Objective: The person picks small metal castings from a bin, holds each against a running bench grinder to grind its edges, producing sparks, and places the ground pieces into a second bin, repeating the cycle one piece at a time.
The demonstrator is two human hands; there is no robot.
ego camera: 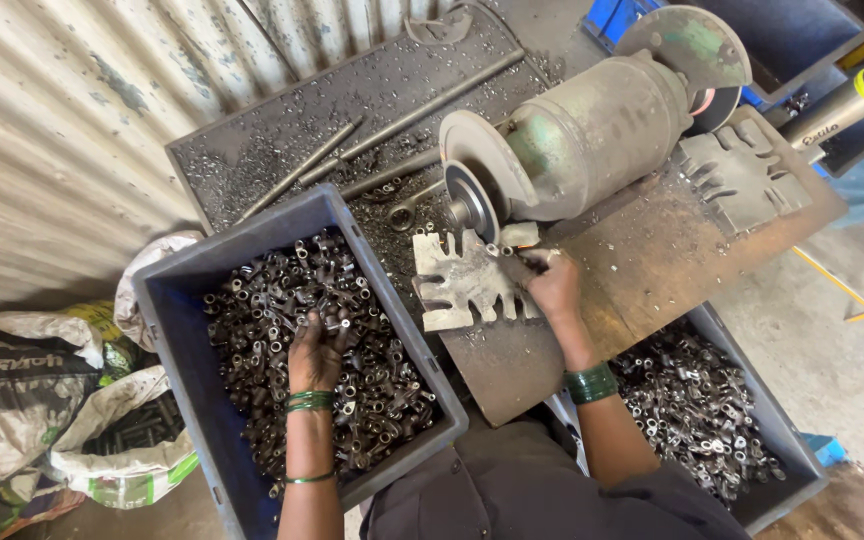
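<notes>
The left hand (314,352) is sunk into the heap of small metal parts (352,300) that fills the dark blue bin (177,300) at the near left, its fingers curled down among the pieces as if gathering one or a few; whether anything is actually gripped cannot be told, since the fingertips are buried. The right hand (552,285) rests on the table (652,250) just in front of the bench grinder (582,135), fingers pinched on a small piece (535,257) held close to the grinding wheel (472,200), beside a flat, toothed metal plate (467,280) that lies near the wheel. The step in hand looks like feeding: one piece is being presented at the wheel while the other hand picks up the next from the supply bin. A second bin (792,440) at the near right holds similar parts (692,410), seemingly the finished lot. The next move would call for a firm pinch on the small piece, keeping fingertips off the wheel face, and a single part lifted cleanly from the tangled heap rather than a clump. Long metal rods (392,130) lie on the far tray among filings, and crumpled sacks (42,400) sit at the far left by the corrugated wall (52,120).
</notes>
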